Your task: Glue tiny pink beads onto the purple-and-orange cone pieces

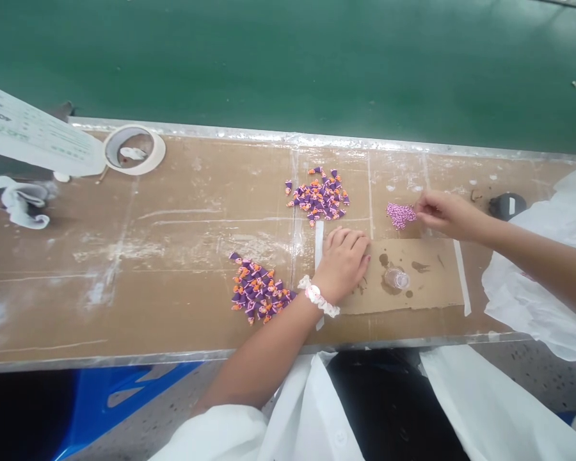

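Right hand (448,214): fingertips nearly closed, any hold unclear | pink beads (400,216): just beside right hand; tiny, light, loose; pinch from pile edge | Left hand (342,264): open, palm down, nothing visibly held, on cardboard sheet (436,282), near small glass jar (396,278)

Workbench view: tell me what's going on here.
A person is working at a bench with a brown surface. Their right hand sits with its fingertips at a small heap of pink beads. Their left hand, wearing a white frilly wristband, lies flat at the edge of a stained cardboard sheet, near a small clear bottle. Two piles of purple-and-orange pieces lie to the left.
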Motion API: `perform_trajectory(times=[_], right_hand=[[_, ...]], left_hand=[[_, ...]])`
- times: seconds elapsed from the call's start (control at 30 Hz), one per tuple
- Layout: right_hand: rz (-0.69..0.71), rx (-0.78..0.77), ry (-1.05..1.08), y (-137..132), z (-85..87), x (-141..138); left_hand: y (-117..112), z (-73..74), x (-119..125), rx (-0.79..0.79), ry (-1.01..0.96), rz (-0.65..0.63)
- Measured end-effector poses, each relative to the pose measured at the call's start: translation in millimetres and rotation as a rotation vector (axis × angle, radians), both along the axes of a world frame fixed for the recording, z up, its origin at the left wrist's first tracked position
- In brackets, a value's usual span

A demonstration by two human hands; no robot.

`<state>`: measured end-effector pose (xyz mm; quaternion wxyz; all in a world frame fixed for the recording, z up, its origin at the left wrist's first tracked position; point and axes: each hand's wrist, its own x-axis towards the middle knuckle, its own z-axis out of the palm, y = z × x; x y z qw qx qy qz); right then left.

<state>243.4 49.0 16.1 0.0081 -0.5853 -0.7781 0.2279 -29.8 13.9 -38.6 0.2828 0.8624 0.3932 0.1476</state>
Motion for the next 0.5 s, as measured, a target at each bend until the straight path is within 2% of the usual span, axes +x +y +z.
perform_trajectory(times=[0.17, 0.37, 0.5], right_hand=[[0.040, -0.033, -0.020, -2.2, -8.7, -1.7], [0.040, 0.075, -0.056, -2.2, -11.8, 3.7], [0.154, 0.167, -0.079, -3.1, -9.7, 8.0]], left_hand=[[-0.5, -0.9, 0.1, 0.026, -0.002, 0.007], [-0.4, 0.1, -0.5, 0.018, 0.002, -0.001], [-0.7, -0.6, -0.6, 0.018, 0.004, -0.002]])
